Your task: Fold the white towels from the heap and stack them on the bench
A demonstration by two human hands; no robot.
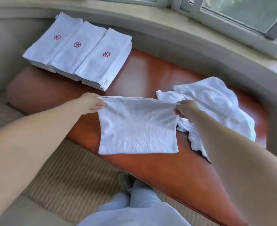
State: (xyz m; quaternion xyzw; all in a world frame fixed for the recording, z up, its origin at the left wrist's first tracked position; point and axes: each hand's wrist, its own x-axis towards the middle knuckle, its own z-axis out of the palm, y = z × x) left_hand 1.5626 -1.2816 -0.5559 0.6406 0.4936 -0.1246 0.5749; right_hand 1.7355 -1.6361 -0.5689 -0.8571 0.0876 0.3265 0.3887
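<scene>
A white towel (137, 126) is held spread in the air above the near edge of the reddish-brown worktop (150, 74), its lower hem hanging free. The top left corner is pinched by the left hand (92, 103), fingers (100, 105) curled narrow on the cloth; the top right corner is pinched likewise by the right hand (186, 108). The crumpled heap (216, 101) of white towels lies on the worktop just behind and beside the right hand. Three stacks of folded towels (79, 49), each marked with a red flower emblem, are set side by side at the far left end. A window (242, 12) is seen beyond; striped carpet (66, 173) lies below.
</scene>
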